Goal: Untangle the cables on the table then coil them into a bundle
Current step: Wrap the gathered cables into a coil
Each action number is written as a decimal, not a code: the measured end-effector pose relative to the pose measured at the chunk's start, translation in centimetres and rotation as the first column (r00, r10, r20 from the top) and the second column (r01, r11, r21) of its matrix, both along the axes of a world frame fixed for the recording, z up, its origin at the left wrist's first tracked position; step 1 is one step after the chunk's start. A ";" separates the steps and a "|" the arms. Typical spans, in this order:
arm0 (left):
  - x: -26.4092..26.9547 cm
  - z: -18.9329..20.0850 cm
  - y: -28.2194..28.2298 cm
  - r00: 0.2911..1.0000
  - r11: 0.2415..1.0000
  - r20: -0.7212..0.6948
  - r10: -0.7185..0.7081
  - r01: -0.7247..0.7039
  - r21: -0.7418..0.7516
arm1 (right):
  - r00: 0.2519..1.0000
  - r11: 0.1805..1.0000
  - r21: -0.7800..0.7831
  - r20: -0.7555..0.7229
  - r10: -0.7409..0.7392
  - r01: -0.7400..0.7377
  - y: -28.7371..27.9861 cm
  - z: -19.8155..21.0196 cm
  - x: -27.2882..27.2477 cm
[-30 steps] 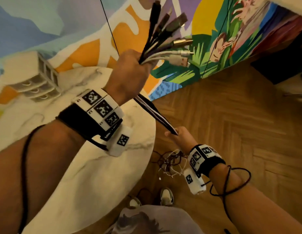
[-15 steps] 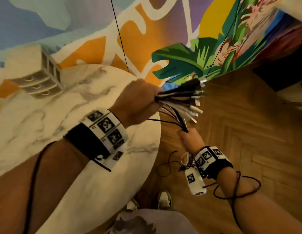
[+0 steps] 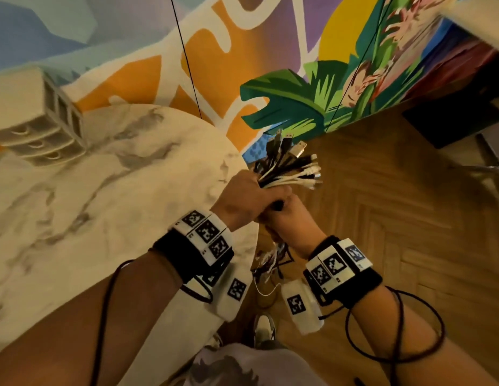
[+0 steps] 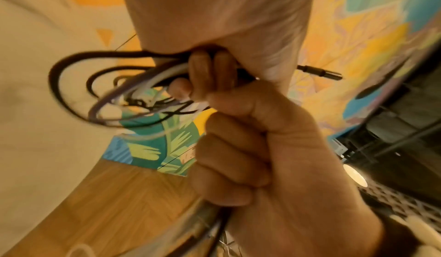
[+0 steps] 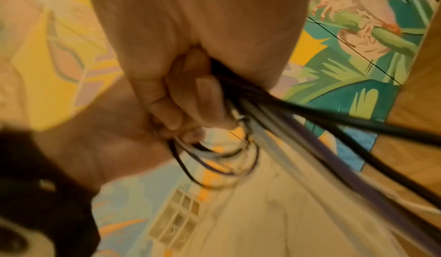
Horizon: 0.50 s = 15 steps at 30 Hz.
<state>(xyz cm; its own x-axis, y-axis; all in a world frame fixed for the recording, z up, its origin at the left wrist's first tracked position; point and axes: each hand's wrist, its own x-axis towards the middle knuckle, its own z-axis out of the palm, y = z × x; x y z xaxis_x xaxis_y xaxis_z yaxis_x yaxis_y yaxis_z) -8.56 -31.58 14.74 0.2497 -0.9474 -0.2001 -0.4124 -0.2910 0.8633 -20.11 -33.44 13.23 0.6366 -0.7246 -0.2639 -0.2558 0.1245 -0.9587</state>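
Note:
A bunch of black, white and purple cables fans its plug ends (image 3: 290, 168) out above my left hand (image 3: 248, 196), which grips the bunch in a fist just past the edge of the round marble table (image 3: 103, 190). My right hand (image 3: 290, 221) grips the same cables directly below, touching the left fist. The loose lengths (image 3: 270, 263) hang tangled beneath both hands toward the floor. In the left wrist view, curled fingers (image 4: 203, 72) clamp looping cables (image 4: 100, 95), and one plug (image 4: 319, 71) sticks out. In the right wrist view, fingers (image 5: 190, 95) close round strands (image 5: 334, 148) that run down to the right.
A white drawer organiser (image 3: 42, 126) stands at the table's far left against the painted wall. Herringbone wood floor (image 3: 396, 218) lies to the right, with dark furniture (image 3: 451, 118) at the far right. My shoe (image 3: 263, 327) is below the hanging cables.
My left hand has come down from head height with the plug ends. My right hand has slid up along the cables until it meets the left fist.

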 end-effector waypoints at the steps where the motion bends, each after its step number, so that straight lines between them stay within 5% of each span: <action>1: -0.1 0.4 -0.1 0.999 0.998 0.048 0.000 0.003 -0.056 | 1.000 0.999 0.033 0.016 -0.020 0.020 0.1 -0.4 0.1; 4: 0.0 1.8 -0.1 0.990 0.982 0.142 0.009 0.018 -0.188 | 0.999 0.992 0.118 -0.004 -0.036 0.036 0.2 -2.9 -0.7; 9: 1.6 4.5 -0.5 0.978 0.932 0.188 0.093 -0.019 -0.361 | 0.964 0.989 0.064 -0.239 -0.116 0.135 -0.5 -7.4 -3.7; 15: 3.4 7.4 -0.7 0.947 0.890 0.236 0.216 -0.092 -0.447 | 0.891 0.984 0.074 -0.440 -0.116 0.164 -0.8 -11.8 -5.4</action>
